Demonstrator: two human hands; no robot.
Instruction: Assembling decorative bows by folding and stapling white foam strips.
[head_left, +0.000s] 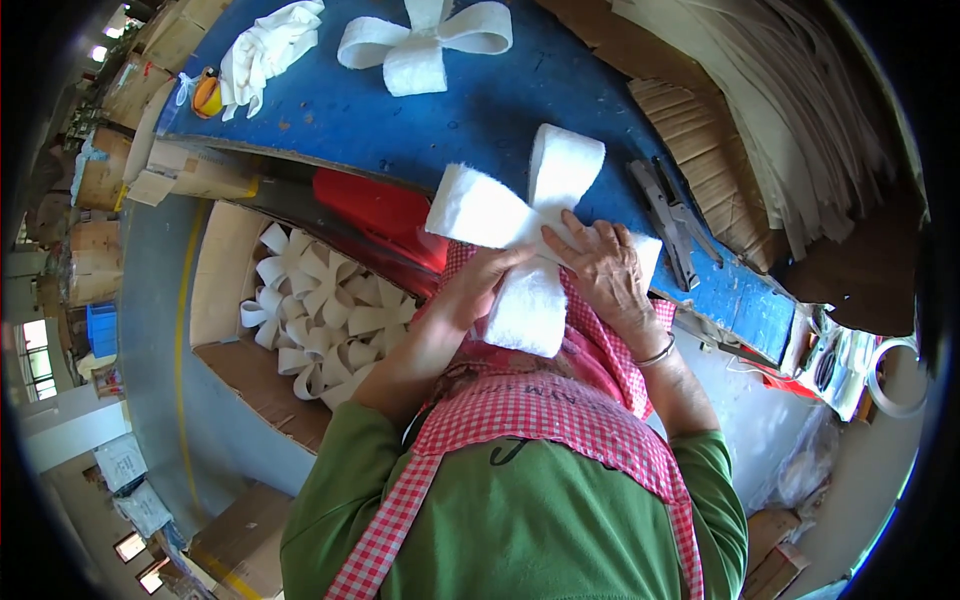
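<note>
In the head view, the person holds a white bow of four soft loops at the near edge of the blue surface. Its upper loop appears over the surface, and its lower loop appears in front of the red checked apron.

The left hand has its grip closed on the bow near the middle, with the thumb along the top; the other fingers are mostly hidden. The right hand lies across the right loop, and its fingers, a little spread, touch the bow near the centre. Its thumb is not clear, so I cannot tell how far this grip is closed.

Just beside the right hand, a grey metal tool lies on the surface. A second bow rests farther back, with a crumpled white cloth to its left. At right are many pale strips beside brown cardboard. Below the surface, at left, a carton contains many similar bows.
</note>
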